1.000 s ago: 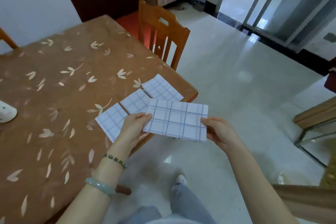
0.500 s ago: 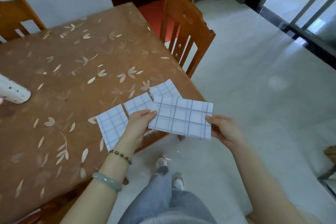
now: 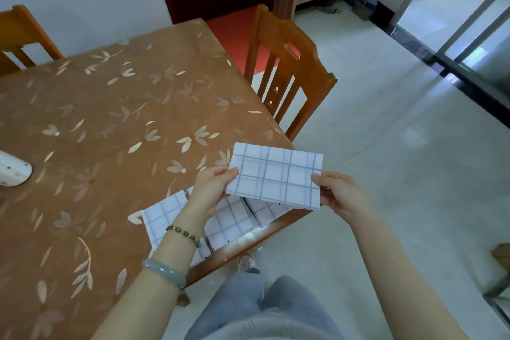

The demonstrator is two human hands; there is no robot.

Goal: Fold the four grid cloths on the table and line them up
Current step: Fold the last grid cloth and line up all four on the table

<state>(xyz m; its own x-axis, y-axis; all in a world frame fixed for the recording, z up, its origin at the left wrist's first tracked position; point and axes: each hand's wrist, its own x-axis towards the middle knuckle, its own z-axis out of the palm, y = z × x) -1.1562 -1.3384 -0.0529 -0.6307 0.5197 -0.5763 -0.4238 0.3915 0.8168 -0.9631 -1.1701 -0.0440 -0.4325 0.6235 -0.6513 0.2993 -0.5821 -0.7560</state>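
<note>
A folded white cloth with a blue grid [image 3: 276, 175] hangs in the air above the table's near right corner. My left hand [image 3: 211, 188] pinches its left edge and my right hand [image 3: 340, 194] pinches its right edge. Beneath it three folded grid cloths lie in a row along the table edge: the left one [image 3: 162, 215], the middle one [image 3: 229, 222] and the right one [image 3: 266, 211]. My left arm and the held cloth hide parts of all three.
The brown table [image 3: 110, 124] has a leaf-pattern cover. A wooden chair [image 3: 287, 72] stands at its right side, another chair [image 3: 19, 36] at the far left. A white object [image 3: 11, 171] lies at the left edge. Tiled floor spreads to the right.
The camera has swung so the table fills more of the view. The held cloth now lies over the row's right end instead of off the table edge. Both hands keep their hold.
</note>
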